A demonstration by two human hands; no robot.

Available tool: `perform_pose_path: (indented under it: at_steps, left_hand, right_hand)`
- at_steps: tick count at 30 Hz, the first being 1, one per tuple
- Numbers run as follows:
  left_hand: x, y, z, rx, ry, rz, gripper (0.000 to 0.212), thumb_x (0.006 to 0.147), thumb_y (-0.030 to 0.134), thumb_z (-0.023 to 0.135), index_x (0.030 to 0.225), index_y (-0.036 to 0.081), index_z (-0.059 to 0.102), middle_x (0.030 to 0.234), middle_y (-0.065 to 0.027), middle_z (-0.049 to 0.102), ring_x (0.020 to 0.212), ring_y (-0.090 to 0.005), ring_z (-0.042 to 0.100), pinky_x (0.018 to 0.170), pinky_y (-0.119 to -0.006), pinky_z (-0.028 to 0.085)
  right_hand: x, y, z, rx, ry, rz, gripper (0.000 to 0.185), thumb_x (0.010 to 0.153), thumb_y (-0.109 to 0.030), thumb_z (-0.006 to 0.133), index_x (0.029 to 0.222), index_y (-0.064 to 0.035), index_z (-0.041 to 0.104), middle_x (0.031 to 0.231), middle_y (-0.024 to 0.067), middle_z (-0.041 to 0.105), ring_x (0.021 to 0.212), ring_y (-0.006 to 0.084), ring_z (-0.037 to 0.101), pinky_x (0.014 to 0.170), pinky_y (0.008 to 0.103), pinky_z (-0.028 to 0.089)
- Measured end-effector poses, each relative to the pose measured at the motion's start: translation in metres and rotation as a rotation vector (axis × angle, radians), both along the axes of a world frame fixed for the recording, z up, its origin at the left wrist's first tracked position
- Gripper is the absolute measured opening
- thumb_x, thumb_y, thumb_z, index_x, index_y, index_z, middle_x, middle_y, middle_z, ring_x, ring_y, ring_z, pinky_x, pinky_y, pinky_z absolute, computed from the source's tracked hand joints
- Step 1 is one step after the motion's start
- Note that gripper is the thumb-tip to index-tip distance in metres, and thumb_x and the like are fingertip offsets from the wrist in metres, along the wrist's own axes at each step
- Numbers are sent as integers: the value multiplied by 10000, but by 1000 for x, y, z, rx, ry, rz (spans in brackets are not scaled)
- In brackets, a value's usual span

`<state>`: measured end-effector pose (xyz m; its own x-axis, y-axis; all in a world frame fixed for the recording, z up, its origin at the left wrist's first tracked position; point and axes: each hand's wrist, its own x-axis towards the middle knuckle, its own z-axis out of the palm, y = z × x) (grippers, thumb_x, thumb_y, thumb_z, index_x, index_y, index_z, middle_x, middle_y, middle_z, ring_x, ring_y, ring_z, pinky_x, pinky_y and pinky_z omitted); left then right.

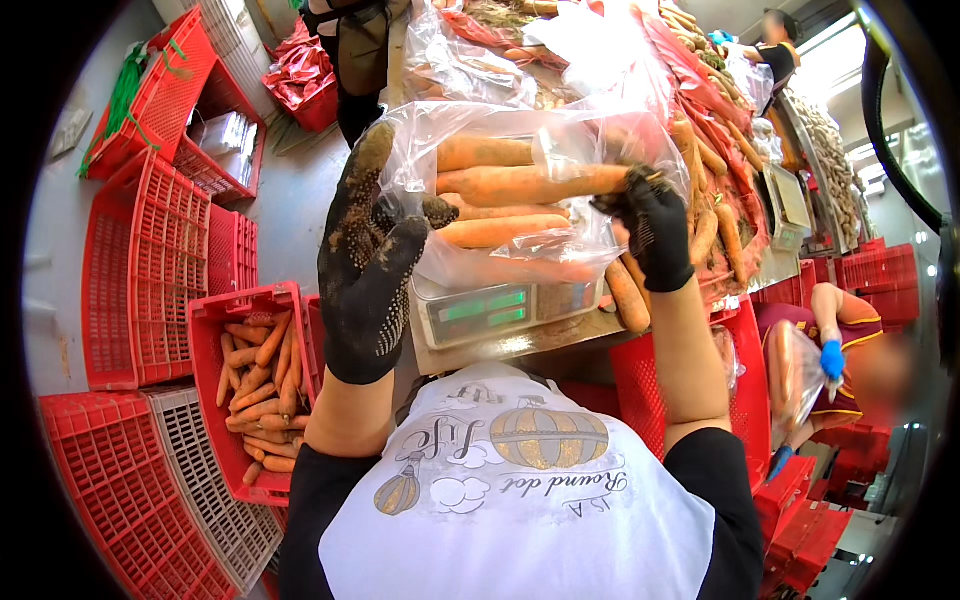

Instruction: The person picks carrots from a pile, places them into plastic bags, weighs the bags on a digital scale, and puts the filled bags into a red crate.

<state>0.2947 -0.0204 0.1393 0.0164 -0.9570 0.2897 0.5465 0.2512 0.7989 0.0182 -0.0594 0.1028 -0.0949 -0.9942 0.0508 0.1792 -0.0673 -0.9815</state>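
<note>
A clear plastic bag (517, 262) holding several carrots lies on a digital weighing scale (442, 341) with a green-lit display. My left hand (367, 262), in a soiled black dotted glove, grips the bag's left end between thumb and fingers. At the bag's right side, my right hand (658, 229), also in a black glove, pinches the end of a long carrot (525, 185). That carrot lies over the others, its left part within the bag. Loose carrots (628, 295) rest beside the scale under my right wrist.
A red crate of carrots (292, 292) stands at left, near stacked red crates (169, 270). Carrots on red sheeting (724, 161) cover the table beyond. At right, a co-worker's blue-gloved hand (832, 360) holds a bag of carrots (791, 375). Another scale (786, 202) stands farther right.
</note>
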Motion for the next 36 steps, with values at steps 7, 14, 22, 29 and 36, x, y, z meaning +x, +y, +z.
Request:
perform_pose_path:
  at_steps: [7, 14, 22, 29, 36]
  left_hand:
    - [7, 9, -2, 9, -43, 13, 521, 793, -21, 487, 1286, -20, 317, 1160, -119, 473, 947, -171, 517, 856, -287, 399]
    - [-1, 11, -7, 63, 9, 157, 540, 775, -38, 468, 1290, -37, 305, 1283, -123, 389, 1101, -193, 428, 937, -303, 327]
    - [-2, 8, -1, 13, -71, 37, 563, 794, -42, 468, 1317, 4, 265, 1248, -104, 401, 981, -173, 495, 845, -315, 415]
    - [-11, 10, -3, 45, -113, 136, 567, 784, -41, 486, 1311, 2, 281, 1247, -98, 406, 1036, -174, 465, 878, -301, 390]
    - [-5, 22, -5, 85, -148, 186, 585, 782, -39, 510, 1316, 5, 274, 1290, -91, 367, 1127, -167, 393, 920, -287, 348]
  right_hand:
    - [-1, 10, -42, 165, -169, -8, 282, 862, -170, 490, 1050, 40, 495, 882, 125, 579, 798, 221, 603, 734, 333, 513]
    - [-10, 4, -45, -92, 356, 182, 129, 749, 49, 578, 868, 3, 602, 1011, 86, 589, 940, 150, 548, 816, 260, 437]
    - [5, -46, -42, -550, 1330, 183, 141, 683, 45, 514, 724, -53, 606, 882, 96, 616, 858, 249, 577, 759, 338, 458]
    - [59, -115, -55, -393, 1186, 482, 163, 759, -122, 524, 901, -92, 598, 896, 128, 603, 813, 293, 575, 711, 324, 461]
    - [33, -152, -52, -241, 1079, 522, 177, 760, -138, 540, 916, -83, 601, 901, 119, 610, 806, 269, 581, 707, 307, 461]
